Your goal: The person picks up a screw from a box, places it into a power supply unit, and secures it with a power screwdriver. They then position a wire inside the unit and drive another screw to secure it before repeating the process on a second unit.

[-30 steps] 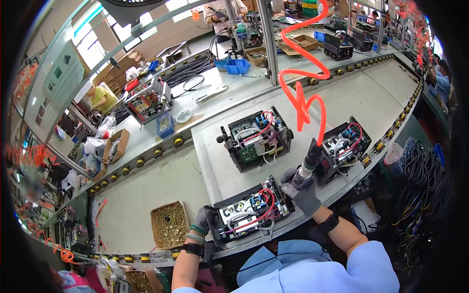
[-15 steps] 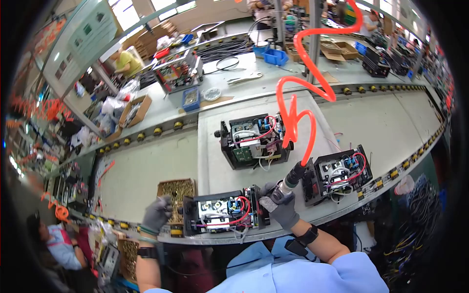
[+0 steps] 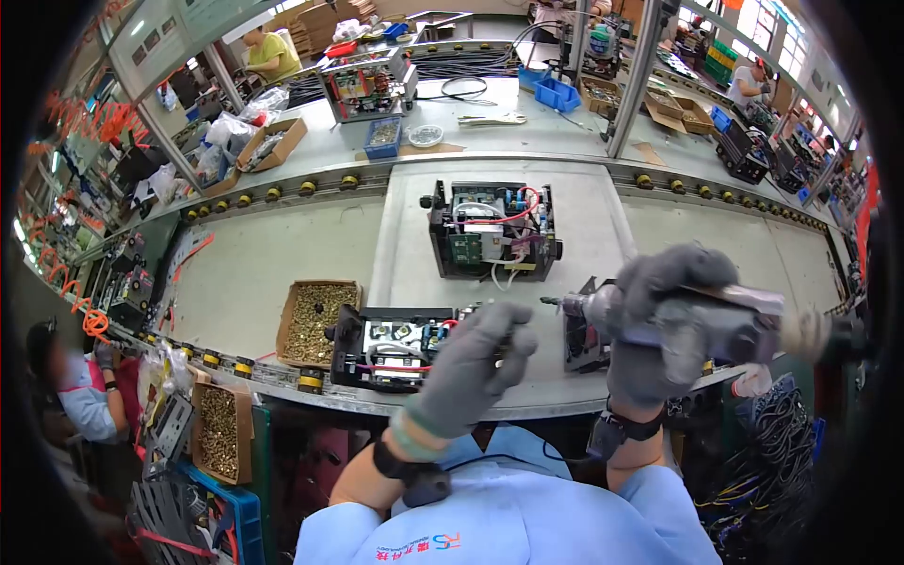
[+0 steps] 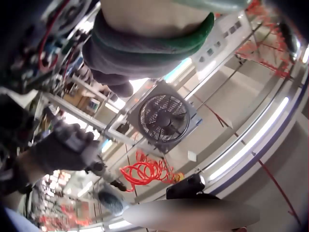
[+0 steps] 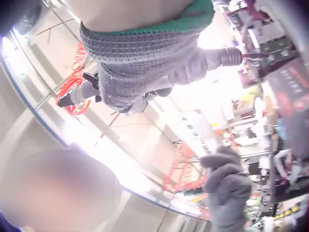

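Head view, driver point(image 3: 739, 330) held across right hand point(image 3: 659, 330); tip point(image 3: 550, 300) toward left hand point(image 3: 471, 372)

A pale, curving worktable point(image 3: 245, 245) spans the foreground, its far rail set with black-and-yellow rollers point(image 3: 307, 188). Beyond it stands a long, light-topped bench point(image 3: 513, 102), with upright metal posts point(image 3: 643, 77) rising at its near edge. A whitish board point(image 3: 184, 28) fills part of the upper left; bright windows point(image 3: 796, 47) show at the upper right. Overhead, the left wrist view shows a pale ceiling point(image 4: 285, 164), a round caged fan point(image 4: 164, 118) in a square frame, and long, lit tubes point(image 4: 250, 139).
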Motion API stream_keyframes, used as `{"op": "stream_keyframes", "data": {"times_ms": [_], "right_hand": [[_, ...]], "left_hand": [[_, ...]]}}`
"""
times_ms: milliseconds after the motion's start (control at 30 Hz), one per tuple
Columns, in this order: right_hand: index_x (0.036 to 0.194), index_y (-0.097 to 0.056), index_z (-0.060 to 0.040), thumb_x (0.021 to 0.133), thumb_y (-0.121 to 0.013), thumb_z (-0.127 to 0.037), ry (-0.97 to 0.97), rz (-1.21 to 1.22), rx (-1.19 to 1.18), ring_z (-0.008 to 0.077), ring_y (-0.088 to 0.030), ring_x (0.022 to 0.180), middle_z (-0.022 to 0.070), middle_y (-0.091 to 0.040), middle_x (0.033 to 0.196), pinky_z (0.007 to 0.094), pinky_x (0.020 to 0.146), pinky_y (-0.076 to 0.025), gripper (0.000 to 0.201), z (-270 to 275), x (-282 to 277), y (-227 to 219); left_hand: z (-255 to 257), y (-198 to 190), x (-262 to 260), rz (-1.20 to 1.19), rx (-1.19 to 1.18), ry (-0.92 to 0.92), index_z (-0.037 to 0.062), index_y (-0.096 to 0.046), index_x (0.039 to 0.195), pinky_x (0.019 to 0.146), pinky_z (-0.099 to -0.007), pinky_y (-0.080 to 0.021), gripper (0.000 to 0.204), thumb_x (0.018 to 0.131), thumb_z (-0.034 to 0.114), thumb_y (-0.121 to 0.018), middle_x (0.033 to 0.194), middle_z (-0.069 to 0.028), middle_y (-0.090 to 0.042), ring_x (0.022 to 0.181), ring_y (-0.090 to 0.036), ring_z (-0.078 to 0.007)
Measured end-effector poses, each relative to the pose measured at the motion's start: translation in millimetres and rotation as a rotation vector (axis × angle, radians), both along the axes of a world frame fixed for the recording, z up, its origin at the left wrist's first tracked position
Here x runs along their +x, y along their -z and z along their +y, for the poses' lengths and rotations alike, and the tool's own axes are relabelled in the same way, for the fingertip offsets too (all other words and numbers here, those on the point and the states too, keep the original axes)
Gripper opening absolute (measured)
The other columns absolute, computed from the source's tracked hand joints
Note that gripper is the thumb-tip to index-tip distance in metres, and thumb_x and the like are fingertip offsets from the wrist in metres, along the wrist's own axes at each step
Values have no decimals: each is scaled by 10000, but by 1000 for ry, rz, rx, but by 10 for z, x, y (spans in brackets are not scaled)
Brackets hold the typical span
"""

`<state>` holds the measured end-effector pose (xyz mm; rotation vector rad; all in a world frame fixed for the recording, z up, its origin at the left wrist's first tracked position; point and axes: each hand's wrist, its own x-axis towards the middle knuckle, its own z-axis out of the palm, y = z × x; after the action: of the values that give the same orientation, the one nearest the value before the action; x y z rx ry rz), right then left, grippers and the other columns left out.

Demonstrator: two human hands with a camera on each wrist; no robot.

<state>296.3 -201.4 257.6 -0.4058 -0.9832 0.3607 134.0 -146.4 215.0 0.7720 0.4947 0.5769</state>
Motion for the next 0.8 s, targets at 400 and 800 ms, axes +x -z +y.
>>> {"op": "stream_keyframes", "data": {"times_ms": [400, 800], "right_hand": [[1129, -500, -46, 752, -618, -160, 183, 181, 24, 97, -387, 547, 63, -482, 854, 264, 586, -358, 411, -149, -145, 13], [1127, -478, -68, 746, -731, -134, -76, -59, 54, 154, -474, 486, 95, -547, 832, 322, 466, -443, 462, 3, -134, 211]], "left_hand": [[-45, 138, 226, -27, -159, -46, 50, -522, 1172, 427, -167, -319, 315, 1000, 303, -446, 804, -3, -541, 522, -410, -48], [9, 291, 170, -140, -341, -11, 126, -532, 921, 361, -198, -263, 319, 986, 423, -436, 618, 61, -427, 435, -350, -59]]}}
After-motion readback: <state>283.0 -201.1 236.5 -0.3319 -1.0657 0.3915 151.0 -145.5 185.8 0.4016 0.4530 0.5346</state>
